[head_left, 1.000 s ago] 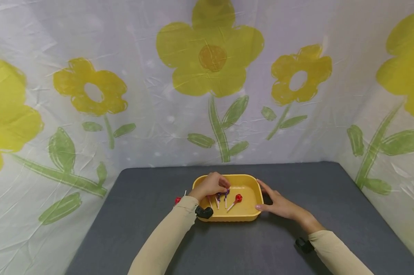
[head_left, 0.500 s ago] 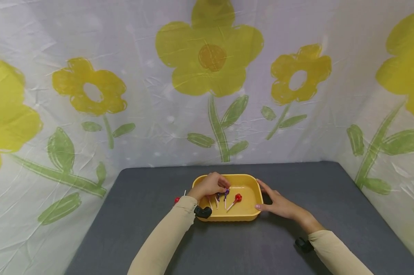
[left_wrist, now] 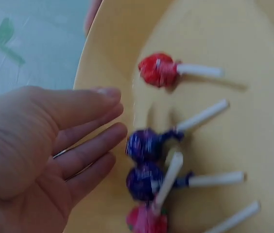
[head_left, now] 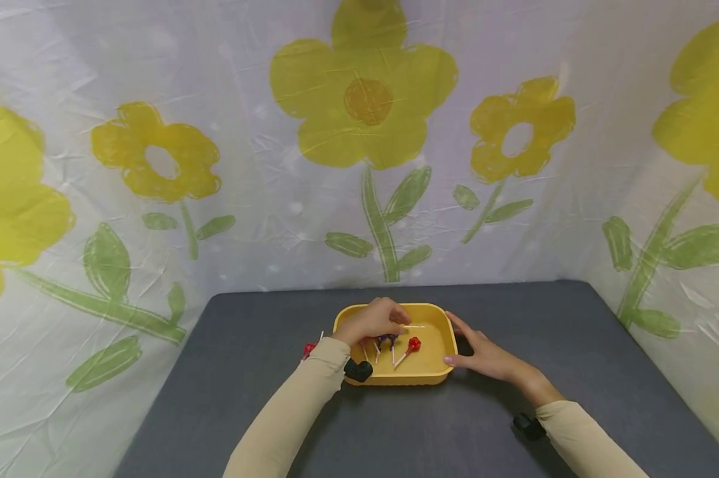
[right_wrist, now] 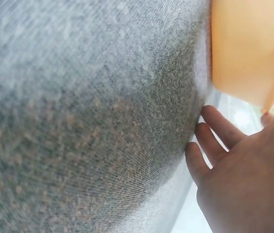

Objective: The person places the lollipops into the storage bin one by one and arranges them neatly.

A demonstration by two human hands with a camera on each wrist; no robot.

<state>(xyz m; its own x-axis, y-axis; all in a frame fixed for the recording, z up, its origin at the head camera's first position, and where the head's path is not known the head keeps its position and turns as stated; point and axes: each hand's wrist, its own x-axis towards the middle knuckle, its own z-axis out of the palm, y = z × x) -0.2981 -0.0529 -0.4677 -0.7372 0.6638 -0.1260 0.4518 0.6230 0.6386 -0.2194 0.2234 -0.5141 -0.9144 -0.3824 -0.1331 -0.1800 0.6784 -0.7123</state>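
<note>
A yellow plastic tray [head_left: 395,380] stands on the dark table. Inside it lie a red-wrapped lollipop [left_wrist: 157,70], two purple-wrapped lollipops [left_wrist: 144,145] side by side, and a pink-red lollipop [left_wrist: 147,221] at the lower edge of the left wrist view. My left hand [head_left: 374,320] hovers over the tray's left half; in the left wrist view its relaxed fingers are beside the purple heads and hold nothing. At the tray's right end, my right hand [head_left: 484,355] touches the side with spread thumb and fingers; in the right wrist view its fingers [right_wrist: 217,127] are extended near the table.
Another red lollipop [head_left: 309,348] lies on the table [head_left: 263,325] just outside the tray's left side, partly behind the left sleeve. A flower-printed cloth [head_left: 263,219] hangs behind and beside the table.
My left hand has drawn off the purple lollipop and lifted slightly, shifting a little to the right. The two purple lollipops now lie together. The right hand and tray have stayed put.
</note>
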